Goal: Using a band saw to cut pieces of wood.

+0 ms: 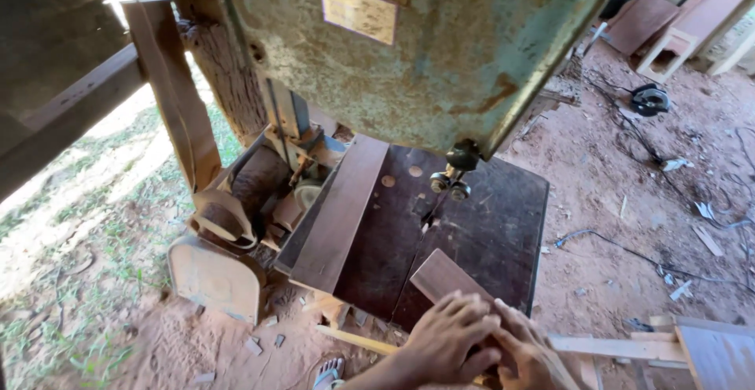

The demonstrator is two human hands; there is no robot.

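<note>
Desk: Fingers first, what did they do?

Photographer: Fingers of the left hand (452, 335) lay flat and close together, pressing down on the near end of the short board (442, 276). The right hand (531, 355) sat at its 3 o'clock, touching it, with the fingers bent; whether they gripped the board's edge I could not tell.

Desk: And the board?

Photographer: It lay on the dark saw table (503, 217), angled towards the blade guide (451, 184) at 12 o'clock, its far end short of the blade. By my reading this was the lining-up before a cut. A push would have called for hands kept off the blade's line.

Desk: Room around it?

Photographer: A long plank (342, 213) took the table's 9 o'clock side. The 3 o'clock side lay open to its edge, with loose sticks (621, 347) beyond at 4 o'clock.
</note>
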